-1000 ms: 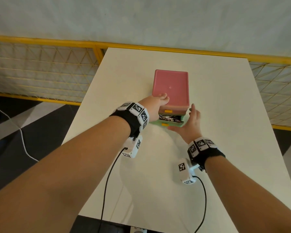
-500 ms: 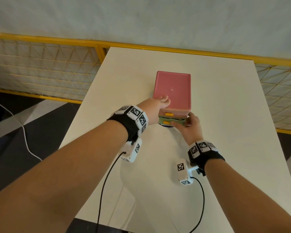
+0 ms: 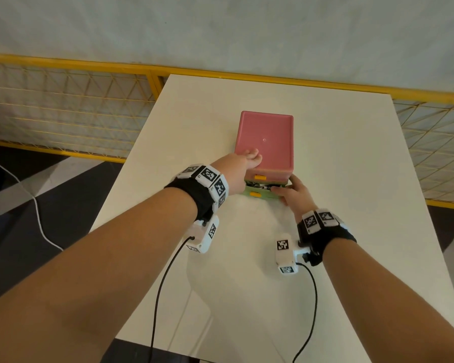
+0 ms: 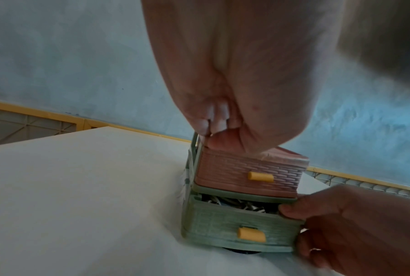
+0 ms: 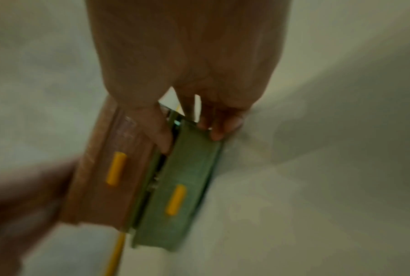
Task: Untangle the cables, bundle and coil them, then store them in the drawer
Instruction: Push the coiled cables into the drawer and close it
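A small drawer unit [image 3: 265, 142] with a pink top stands mid-table. Its pink upper drawer [image 4: 246, 175] is pushed in. The green lower drawer [image 3: 267, 196] [image 4: 218, 224] [image 5: 189, 173] sticks out a little, and coiled cables [image 3: 260, 185] [image 4: 234, 202] show in the gap. My left hand [image 3: 247, 161] [image 4: 222, 127] holds the unit's near left top edge, thumb on top and fingers curled over the rim. My right hand [image 3: 294, 196] [image 4: 341, 224] grips the green drawer's right end, thumb on its upper edge and fingers round the side. The right wrist view is blurred.
The white table [image 3: 351, 179] is bare around the unit. A yellow mesh railing [image 3: 63, 108] runs behind and to both sides. A white cord [image 3: 37, 213] lies on the floor at left. Something dark [image 4: 241, 251] shows under the unit's front.
The green drawer has gone in from wider open. My right hand went from flat against its front to gripping its right end. The left hand stayed on the unit.
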`<move>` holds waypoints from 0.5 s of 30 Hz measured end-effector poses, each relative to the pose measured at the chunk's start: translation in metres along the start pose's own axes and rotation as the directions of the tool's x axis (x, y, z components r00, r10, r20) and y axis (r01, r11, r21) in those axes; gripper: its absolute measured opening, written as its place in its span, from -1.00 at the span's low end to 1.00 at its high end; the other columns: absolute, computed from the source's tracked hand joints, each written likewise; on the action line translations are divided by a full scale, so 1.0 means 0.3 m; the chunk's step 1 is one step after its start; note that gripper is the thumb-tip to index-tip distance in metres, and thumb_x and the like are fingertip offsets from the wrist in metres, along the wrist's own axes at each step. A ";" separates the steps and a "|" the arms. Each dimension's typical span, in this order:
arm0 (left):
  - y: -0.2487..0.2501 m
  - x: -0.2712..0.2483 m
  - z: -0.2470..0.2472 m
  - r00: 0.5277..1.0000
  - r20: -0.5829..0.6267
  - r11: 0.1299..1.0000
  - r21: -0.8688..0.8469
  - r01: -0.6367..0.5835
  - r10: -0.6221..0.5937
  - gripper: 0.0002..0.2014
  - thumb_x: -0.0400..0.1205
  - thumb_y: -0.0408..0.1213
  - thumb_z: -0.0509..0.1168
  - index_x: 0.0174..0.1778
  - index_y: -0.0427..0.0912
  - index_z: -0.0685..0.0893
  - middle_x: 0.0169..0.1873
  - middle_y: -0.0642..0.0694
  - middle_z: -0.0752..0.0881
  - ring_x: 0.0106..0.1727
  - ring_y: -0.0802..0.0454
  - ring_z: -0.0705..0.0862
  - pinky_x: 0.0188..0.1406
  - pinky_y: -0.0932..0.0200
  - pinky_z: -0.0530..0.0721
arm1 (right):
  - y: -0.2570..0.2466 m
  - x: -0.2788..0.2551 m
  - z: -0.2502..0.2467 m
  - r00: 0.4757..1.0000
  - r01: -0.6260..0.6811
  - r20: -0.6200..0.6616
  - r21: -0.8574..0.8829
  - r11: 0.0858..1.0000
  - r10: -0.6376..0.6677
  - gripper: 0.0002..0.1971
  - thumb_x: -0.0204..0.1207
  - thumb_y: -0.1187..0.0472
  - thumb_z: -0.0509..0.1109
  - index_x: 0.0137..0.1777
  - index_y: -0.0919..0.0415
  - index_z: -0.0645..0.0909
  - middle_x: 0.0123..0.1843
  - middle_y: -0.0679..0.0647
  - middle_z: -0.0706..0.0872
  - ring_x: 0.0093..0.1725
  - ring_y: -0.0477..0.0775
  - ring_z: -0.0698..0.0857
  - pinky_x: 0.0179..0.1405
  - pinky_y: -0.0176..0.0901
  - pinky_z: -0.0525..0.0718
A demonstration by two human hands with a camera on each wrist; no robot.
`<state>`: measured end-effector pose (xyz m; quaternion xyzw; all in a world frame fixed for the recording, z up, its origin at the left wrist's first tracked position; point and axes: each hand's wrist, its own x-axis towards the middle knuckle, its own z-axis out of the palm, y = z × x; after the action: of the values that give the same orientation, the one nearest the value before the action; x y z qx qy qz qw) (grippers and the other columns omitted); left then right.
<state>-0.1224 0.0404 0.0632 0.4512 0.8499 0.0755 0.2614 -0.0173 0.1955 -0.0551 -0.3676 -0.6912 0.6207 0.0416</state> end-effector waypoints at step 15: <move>-0.002 0.002 0.002 1.000 -0.013 1.000 -0.004 0.010 -0.010 -0.18 0.56 -0.68 0.10 0.72 -0.10 0.02 0.72 -0.01 -0.08 0.72 0.08 -0.05 0.63 0.19 -0.05 | -0.021 -0.001 0.088 0.989 -0.061 -0.128 0.085 0.995 0.071 -0.34 0.19 0.17 0.54 0.35 0.13 0.50 0.12 0.12 0.70 0.08 0.16 0.67 0.13 0.01 0.63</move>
<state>-0.1228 0.0404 0.0623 0.4459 0.8537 0.0788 0.2571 -0.0335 0.1738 -0.0552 -0.4283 -0.6487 0.6238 0.0813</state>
